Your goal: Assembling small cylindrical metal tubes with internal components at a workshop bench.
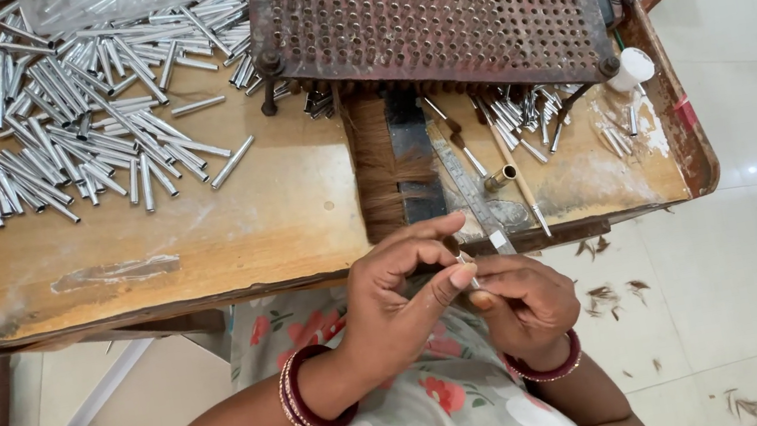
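Pinching a small metal tube point(468, 266) between closed fingertips, the left hand point(402, 295) and right hand point(524, 301) are working together near the wooden table point(201, 241), loose metal tubes point(80, 118) lying far left.

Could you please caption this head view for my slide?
Both hands, left hand and right hand, pinch a small metal tube beside loose tubes.

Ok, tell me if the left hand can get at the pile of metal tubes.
Probably yes: the tubes lie uncovered on the wooden tray, bare wood in between. But the left hand is pinching a small ferrule.
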